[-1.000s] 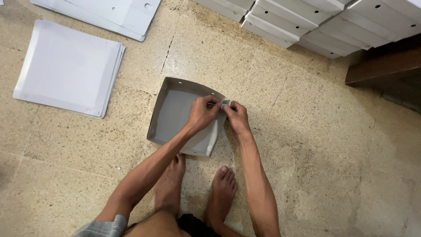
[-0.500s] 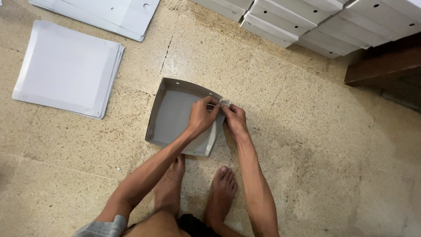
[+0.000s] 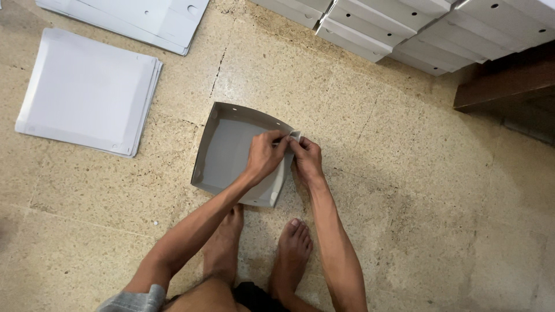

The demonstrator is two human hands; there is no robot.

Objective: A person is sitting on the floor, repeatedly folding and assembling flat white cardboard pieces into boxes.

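Head view, box: a shallow grey cardboard box [image 3: 231, 151] is lying on the floor [image 3: 404, 219] just ahead of the person's bare feet [image 3: 292, 254], its walls standing up and its open side facing up.
Head view, left hand: the left hand [image 3: 265, 156] is reaching over the box and pinching its far right corner flap [image 3: 295, 136], fingers closed on the card.
Head view, right hand: the right hand [image 3: 306, 160] is gripping the same corner from outside the box, fingers closed, touching the left fingertips.
Head view, flat sheets: a stack of flat sheets [image 3: 87, 92] is lying on the floor well to the left of the box; another stack [image 3: 133, 20] is lying beyond it at the top edge.
Head view, finished boxes: rows of closed boxes [image 3: 416, 29] are sitting stacked at the top right, beside a brown wooden ledge [image 3: 503, 86].
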